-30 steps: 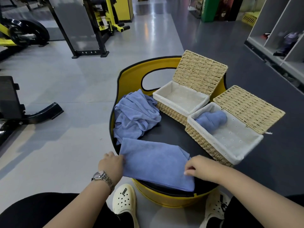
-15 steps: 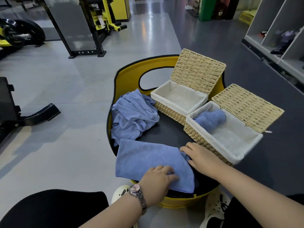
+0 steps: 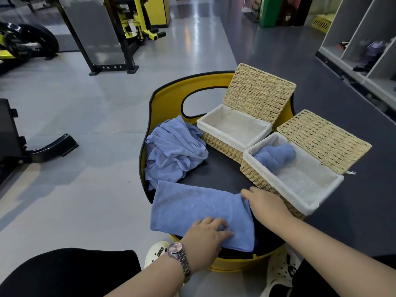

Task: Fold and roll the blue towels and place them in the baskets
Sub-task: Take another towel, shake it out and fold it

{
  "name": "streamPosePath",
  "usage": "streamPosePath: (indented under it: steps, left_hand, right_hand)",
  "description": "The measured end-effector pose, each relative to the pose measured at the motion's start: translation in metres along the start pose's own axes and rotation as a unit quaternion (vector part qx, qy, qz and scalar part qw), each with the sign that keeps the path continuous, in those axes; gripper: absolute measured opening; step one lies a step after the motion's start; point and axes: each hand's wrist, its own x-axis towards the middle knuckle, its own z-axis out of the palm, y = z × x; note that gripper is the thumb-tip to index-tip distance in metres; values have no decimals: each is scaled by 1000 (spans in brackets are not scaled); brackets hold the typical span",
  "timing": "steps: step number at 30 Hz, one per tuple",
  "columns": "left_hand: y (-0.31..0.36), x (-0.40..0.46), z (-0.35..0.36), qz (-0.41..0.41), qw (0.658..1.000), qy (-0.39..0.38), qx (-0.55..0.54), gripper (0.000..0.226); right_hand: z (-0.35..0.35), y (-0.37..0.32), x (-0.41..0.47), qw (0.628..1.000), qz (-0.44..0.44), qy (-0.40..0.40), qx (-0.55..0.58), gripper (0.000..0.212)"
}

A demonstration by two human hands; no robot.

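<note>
A folded blue towel [image 3: 192, 209] lies flat across the near edge of the black round seat [image 3: 216, 172]. My left hand [image 3: 205, 234] presses down on the towel's near right part with its fingers spread. At the towel's far right corner, my right hand [image 3: 265, 204] grips the cloth, which bunches under the thumb. A crumpled pile of blue towels [image 3: 173, 148] sits at the seat's left. Two lined wicker baskets stand open: the far basket [image 3: 214, 125] is empty, and the near basket [image 3: 327, 189] holds one rolled blue towel [image 3: 276, 155].
The seat has a yellow curved back [image 3: 165, 99] with a handle cut-out. Gym machines [image 3: 120, 33] stand at the far left on the grey floor, and a shelf unit [image 3: 364, 39] is at the right. My white clogs [image 3: 155, 251] are below the seat.
My left hand moved from the towel's left end to its near right part. My right hand moved from the near edge up to the far right corner.
</note>
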Motion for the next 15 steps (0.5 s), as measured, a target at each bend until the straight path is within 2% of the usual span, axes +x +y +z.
streamPosePath:
  steps: [3, 5, 8, 10, 11, 12, 14, 15]
  left_hand:
    - [-1, 0, 1, -1, 1000, 3, -5, 49]
    - [-2, -1, 3, 2, 1000, -2, -5, 51]
    - [-5, -2, 3, 8, 1000, -16, -12, 50]
    - [-11, -2, -2, 14, 998, 9, -63, 41]
    - [-17, -2, -8, -5, 994, 54, -94, 37]
    - [-27, -3, -14, -55, 986, 107, -118, 34]
    - [-53, -10, -28, -213, 949, 195, -123, 29]
    - [-69, -15, -31, -288, 930, 204, -98, 26]
  right_hand:
    - [-2, 1, -1, 996, 58, -58, -47, 12]
    - [-3, -3, 3, 995, 80, -41, -50, 8]
    - [-2, -10, 9, 999, -24, 22, -18, 20]
    - [-2, -18, 6, 994, -100, -6, -53, 9]
    - [-2, -21, 5, 992, -112, -17, -63, 4]
    - [-4, -23, 5, 992, -107, -28, -60, 6]
    - [-6, -26, 6, 991, -109, -11, -77, 8]
    - [-6, -27, 7, 990, -111, 3, -85, 12]
